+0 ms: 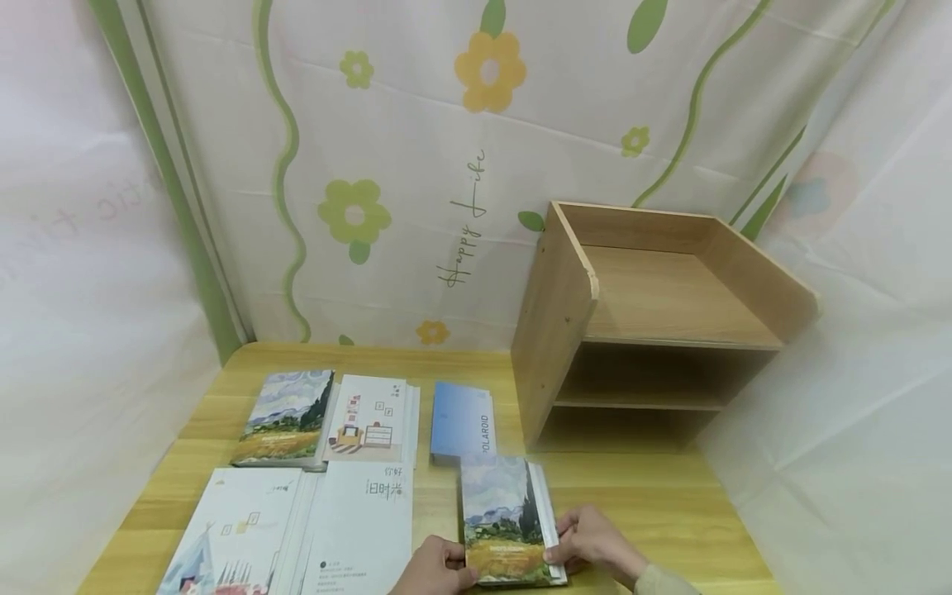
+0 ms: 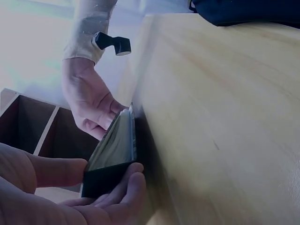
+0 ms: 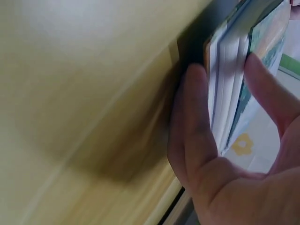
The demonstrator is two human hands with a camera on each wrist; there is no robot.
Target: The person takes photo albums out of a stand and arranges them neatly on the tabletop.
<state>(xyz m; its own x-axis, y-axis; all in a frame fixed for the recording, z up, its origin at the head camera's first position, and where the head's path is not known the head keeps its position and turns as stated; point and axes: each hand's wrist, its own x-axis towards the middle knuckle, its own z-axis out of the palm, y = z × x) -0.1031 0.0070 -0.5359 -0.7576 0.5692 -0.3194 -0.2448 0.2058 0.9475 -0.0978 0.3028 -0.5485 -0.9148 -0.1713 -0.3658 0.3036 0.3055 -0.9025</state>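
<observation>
Both hands hold a thick photo album (image 1: 500, 516) with a painted landscape cover, at the front of the table. My left hand (image 1: 431, 568) pinches its lower left spine side, thumb above and fingers beneath, as the left wrist view shows along the album's dark edge (image 2: 108, 179). At the opposite side my right hand (image 1: 597, 541) grips the white page edges, thumb on the cover and fingers under the back. In the right wrist view the album (image 3: 228, 89) stands slightly off the wood, a shadow below it. Its top overlaps a blue POLAROID album (image 1: 463, 420).
To the left lie another landscape album (image 1: 286, 421), a white album with a furniture drawing (image 1: 368, 417), a tent-pictured one (image 1: 230, 529) and a plain white one (image 1: 360, 525). A wooden shelf unit (image 1: 546, 330) stands at the back right. Printed curtains (image 1: 416, 165) enclose the table.
</observation>
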